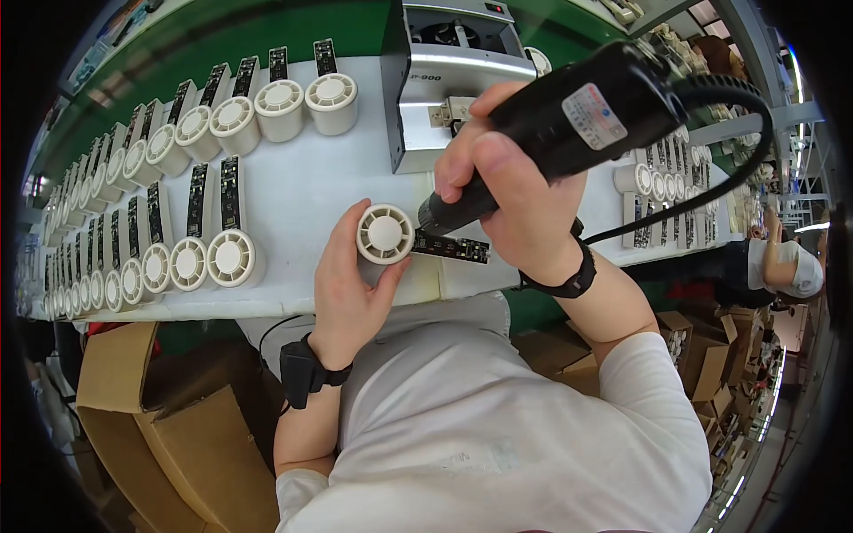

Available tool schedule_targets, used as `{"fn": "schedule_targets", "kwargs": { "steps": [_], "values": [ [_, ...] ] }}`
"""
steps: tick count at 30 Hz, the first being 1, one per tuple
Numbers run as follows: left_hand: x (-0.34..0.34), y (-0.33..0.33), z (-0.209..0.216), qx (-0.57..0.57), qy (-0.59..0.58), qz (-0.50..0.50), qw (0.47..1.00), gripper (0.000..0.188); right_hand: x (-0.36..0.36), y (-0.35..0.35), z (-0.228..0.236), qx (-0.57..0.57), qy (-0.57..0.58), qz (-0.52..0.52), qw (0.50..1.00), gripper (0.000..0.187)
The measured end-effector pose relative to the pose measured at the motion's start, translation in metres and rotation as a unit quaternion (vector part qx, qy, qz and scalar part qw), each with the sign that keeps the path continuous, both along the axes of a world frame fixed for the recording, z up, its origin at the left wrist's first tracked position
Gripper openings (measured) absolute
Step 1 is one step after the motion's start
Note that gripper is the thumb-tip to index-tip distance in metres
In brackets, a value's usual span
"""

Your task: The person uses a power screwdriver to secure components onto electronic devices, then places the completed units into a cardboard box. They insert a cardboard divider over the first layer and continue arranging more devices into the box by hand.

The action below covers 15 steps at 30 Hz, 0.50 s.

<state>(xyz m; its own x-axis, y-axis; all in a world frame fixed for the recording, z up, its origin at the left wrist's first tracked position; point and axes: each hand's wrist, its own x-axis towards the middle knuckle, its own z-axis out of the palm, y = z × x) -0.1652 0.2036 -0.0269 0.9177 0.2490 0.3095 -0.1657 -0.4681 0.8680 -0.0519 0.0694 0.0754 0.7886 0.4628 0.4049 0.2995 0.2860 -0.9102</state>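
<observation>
My left hand (348, 280) is closed round a white cylindrical housing with a slotted round cap (386, 234), steadying it on the table. A dark circuit board (453, 248) in a white strip reaches out to the right from that housing. In my right hand (515, 182) is a black electric screwdriver (569, 111), tilted down to the left. Its tip end meets the board close to the housing; the bit and any screw there are too small to make out. A black cable (755, 169) runs from the tool's back end.
Two rows of similar white housings with boards (233, 258) line the left of the white table (293, 293). A metal screw feeder machine (462, 71) stands ahead. More assemblies (662, 182) lie to the right. An open cardboard box (191, 426) is below left; another person (786, 266) is far right.
</observation>
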Motion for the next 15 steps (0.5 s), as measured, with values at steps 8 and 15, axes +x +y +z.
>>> {"fn": "schedule_targets", "kwargs": {
  "steps": [8,15],
  "values": [
    [-0.001,0.000,-0.003,-0.008,0.015,0.002,1.000,0.063,-0.005,0.008,0.000,-0.026,0.017,0.017,0.999,0.026],
    [-0.001,-0.002,0.000,0.017,-0.006,0.011,1.000,0.062,-0.011,0.004,0.001,-0.124,-0.025,0.054,0.990,0.029]
  ]
}}
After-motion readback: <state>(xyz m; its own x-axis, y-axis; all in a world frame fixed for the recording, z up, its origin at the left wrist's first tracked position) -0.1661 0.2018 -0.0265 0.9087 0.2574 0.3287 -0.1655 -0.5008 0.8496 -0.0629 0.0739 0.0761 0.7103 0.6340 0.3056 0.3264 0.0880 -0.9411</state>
